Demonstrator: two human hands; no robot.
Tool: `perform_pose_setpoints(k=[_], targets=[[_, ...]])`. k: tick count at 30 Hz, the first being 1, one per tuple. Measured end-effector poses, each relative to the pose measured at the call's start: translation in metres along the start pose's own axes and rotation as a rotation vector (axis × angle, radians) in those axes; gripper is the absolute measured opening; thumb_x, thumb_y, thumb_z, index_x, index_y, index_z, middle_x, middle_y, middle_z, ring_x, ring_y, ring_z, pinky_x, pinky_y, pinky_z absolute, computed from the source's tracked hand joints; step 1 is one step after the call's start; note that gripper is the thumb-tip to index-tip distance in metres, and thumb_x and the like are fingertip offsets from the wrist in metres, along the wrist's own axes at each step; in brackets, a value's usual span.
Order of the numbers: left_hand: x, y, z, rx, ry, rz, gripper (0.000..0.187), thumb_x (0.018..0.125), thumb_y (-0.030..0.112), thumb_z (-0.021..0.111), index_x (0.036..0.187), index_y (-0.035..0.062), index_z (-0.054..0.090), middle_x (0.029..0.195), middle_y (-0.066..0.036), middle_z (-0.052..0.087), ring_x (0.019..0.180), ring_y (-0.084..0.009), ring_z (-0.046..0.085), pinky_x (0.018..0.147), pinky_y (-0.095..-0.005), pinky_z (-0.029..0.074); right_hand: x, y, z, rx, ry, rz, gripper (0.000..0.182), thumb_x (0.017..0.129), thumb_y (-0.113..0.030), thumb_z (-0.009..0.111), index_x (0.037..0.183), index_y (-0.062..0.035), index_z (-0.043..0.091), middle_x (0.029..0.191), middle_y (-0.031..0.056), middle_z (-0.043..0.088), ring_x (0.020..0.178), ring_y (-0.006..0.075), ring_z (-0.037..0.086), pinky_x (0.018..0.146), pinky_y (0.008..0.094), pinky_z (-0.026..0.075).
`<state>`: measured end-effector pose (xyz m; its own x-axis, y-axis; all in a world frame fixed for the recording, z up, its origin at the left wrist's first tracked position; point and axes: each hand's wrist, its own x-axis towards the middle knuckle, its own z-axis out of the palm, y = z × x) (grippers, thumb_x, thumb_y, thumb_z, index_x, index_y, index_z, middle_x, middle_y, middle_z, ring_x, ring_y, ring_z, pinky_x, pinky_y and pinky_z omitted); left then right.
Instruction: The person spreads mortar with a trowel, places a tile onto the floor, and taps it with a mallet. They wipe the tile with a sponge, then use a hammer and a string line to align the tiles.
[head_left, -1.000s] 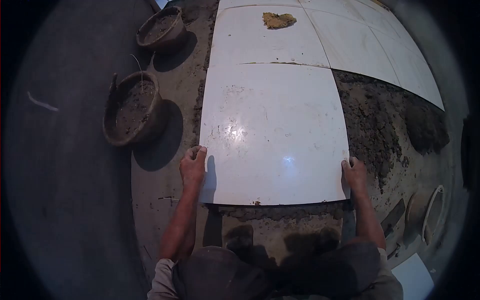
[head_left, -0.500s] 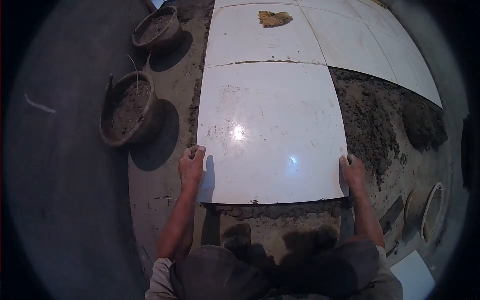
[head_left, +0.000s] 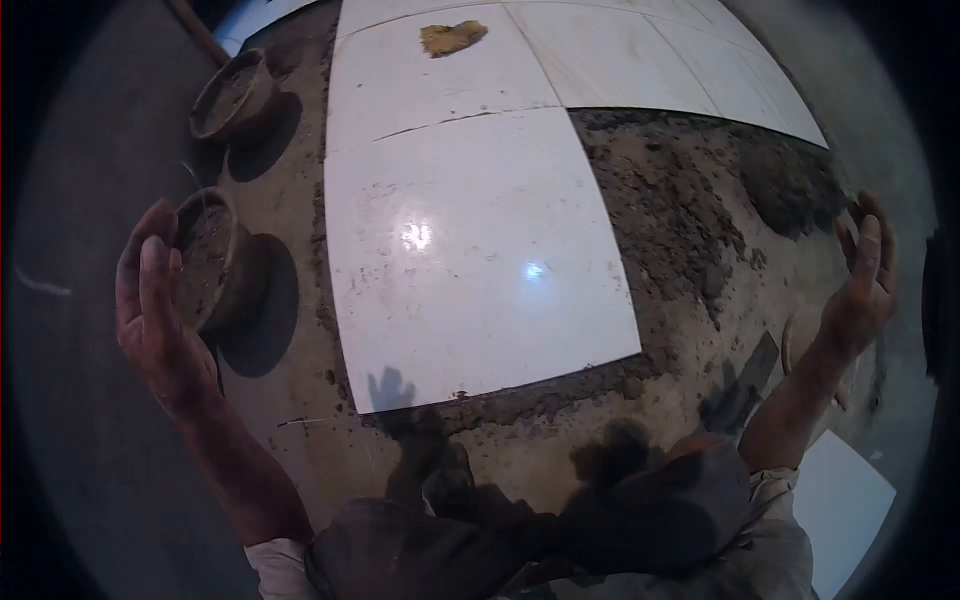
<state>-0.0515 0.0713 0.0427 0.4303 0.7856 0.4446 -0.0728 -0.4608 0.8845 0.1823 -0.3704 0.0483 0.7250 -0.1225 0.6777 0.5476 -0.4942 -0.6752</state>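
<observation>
A large white floor tile (head_left: pixel 470 270) lies on the mortar in front of my knees, its far edge against a laid tile (head_left: pixel 430 95). Both hands are off it. My left hand (head_left: pixel 160 315) is raised out to the left, fingers stretched and holding nothing, overlapping the nearer mortar basin (head_left: pixel 245 290) in view. Far out to the right, my right hand (head_left: pixel 865 270) is also up, its fingers extended with nothing in them. Damp mortar (head_left: pixel 660 200) shows along the tile's right side and under its near edge.
A second mortar basin (head_left: pixel 258 105) stands further back on the left. A yellowish sponge-like lump (head_left: pixel 452 38) rests on the laid tiles. At right are a mortar heap (head_left: pixel 790 190), a dark flat piece (head_left: pixel 757 362) and a loose white tile (head_left: pixel 850 510). My right forearm partly hides a round container.
Both hands have let go of the tile's side edges and moved up and outward, opening. The view has turned, so the tile appears further left and tilted.
</observation>
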Motion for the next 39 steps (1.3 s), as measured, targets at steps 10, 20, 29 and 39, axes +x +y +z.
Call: perform_pose_setpoints(k=[10, 20, 29, 39], targets=[[-0.068, -0.102, 0.035, 0.520, -0.591, -0.171, 0.044, 0.096, 0.025, 0.056, 0.128, -0.0044, 0.053, 0.127, -0.016, 0.057, 0.118, -0.0217, 0.052, 0.100, -0.0327, 0.039, -0.079, 0.146, -0.127, -0.662, -0.454, 0.330, 0.038, 0.086, -0.030, 0.066, 0.112, -0.0019, 0.061, 0.107, 0.0202, 0.064, 0.099, 0.0352, 0.061, 0.087, 0.0416, 0.048], [-0.057, -0.068, 0.139, 0.982, -1.297, 0.205, 0.050, 0.091, 0.023, 0.062, 0.133, -0.0021, 0.049, 0.133, -0.022, 0.053, 0.125, -0.0332, 0.050, 0.104, -0.0394, 0.038, -0.229, 0.216, -0.270, -0.905, -0.538, 0.867, 0.041, 0.088, -0.031, 0.058, 0.114, 0.0009, 0.059, 0.106, 0.0254, 0.063, 0.105, 0.0405, 0.058, 0.093, 0.0439, 0.046], [-0.039, -0.124, 0.160, 0.925, -1.342, 0.156, 0.049, 0.090, 0.018, 0.063, 0.132, -0.0042, 0.049, 0.131, -0.022, 0.055, 0.125, -0.0312, 0.050, 0.106, -0.0406, 0.036, -0.343, 0.177, -0.372, -1.182, -0.443, 1.029, 0.030, 0.084, -0.022, 0.057, 0.103, 0.0005, 0.059, 0.105, 0.0253, 0.059, 0.104, 0.0414, 0.055, 0.094, 0.0473, 0.043], [-0.068, -0.198, 0.188, 1.111, -0.920, 0.032, 0.084, 0.079, 0.052, 0.069, 0.144, 0.0099, 0.037, 0.147, -0.023, 0.034, 0.138, -0.0396, 0.027, 0.106, -0.0629, 0.024, -0.462, 0.125, -0.434, -1.149, -1.242, 1.513, 0.035, 0.081, -0.026, 0.060, 0.104, 0.0003, 0.064, 0.100, 0.0233, 0.064, 0.100, 0.0382, 0.060, 0.090, 0.0415, 0.045]])
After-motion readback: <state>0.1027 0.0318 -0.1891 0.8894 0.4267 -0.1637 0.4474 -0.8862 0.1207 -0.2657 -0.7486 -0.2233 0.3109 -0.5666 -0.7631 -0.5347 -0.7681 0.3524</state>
